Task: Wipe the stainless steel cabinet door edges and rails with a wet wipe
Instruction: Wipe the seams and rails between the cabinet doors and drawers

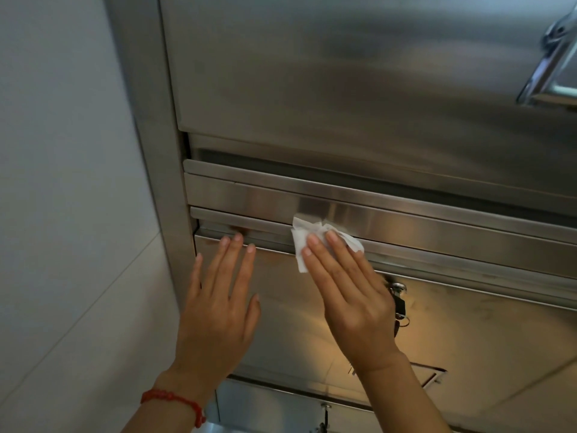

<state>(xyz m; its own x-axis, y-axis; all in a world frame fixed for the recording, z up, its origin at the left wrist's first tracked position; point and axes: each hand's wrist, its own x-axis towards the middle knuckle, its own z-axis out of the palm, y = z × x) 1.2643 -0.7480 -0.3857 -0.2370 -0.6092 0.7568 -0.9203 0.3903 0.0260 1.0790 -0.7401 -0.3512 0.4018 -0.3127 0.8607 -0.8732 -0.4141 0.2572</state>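
A crumpled white wet wipe [300, 242] lies against the top edge of a stainless steel cabinet door [290, 320], just under a horizontal steel rail [406, 228]. My right hand [349, 295] presses the wipe flat with straight fingers; part of the wipe is hidden under them. My left hand [218, 304] rests flat on the same door to the left, fingertips at its top edge, holding nothing. A red bead bracelet [175, 401] is on my left wrist.
A larger steel door [343, 73] with a chrome handle [549, 57] is above the rails. A lock with keys [398, 300] sits on the lower door beside my right hand. A grey wall [62, 182] is at the left. Another lock [324, 415] shows below.
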